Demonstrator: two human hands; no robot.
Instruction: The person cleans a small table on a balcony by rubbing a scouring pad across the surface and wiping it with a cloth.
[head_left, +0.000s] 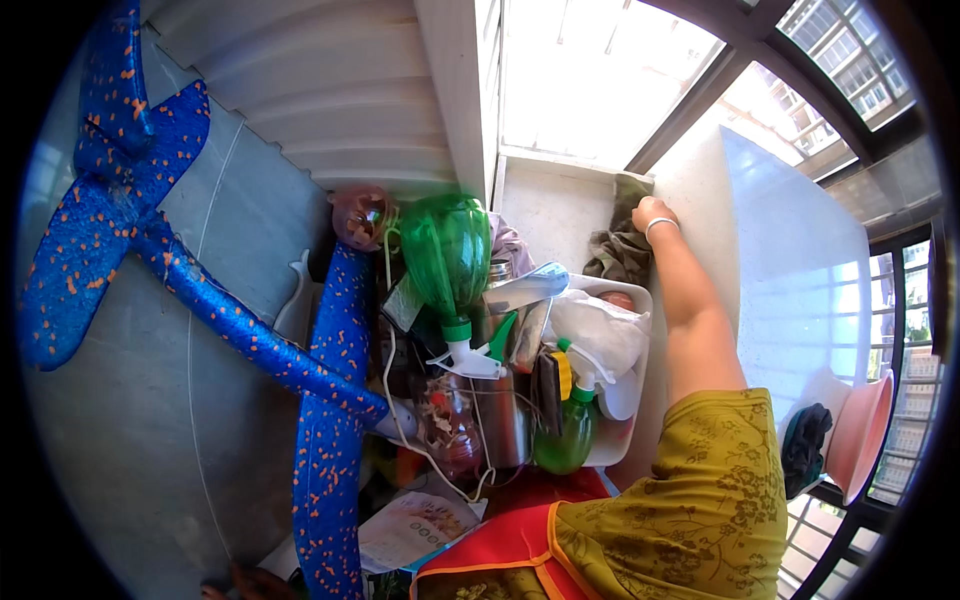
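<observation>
My right hand (655, 213), with a white band at its wrist, grips a camouflage cloth (628, 251). The cloth lies bunched on a white ledge (551, 202) below the bright window, in the corner by the wall. At the bottom left edge, a dark, blurred shape that looks like my left hand (255, 583) shows only in part. Whether it holds anything is hidden. Nearest to it is the wing of a blue foam toy glider (330, 450) with orange specks.
A white plastic bin (634, 420) holds green spray bottles (448, 255), a steel flask (504, 427), a white plastic bag (600, 330) and a white cable (388, 330). A pink pot (859, 442) stands right, near dark cloth (806, 446). A printed sheet (420, 525) lies in front.
</observation>
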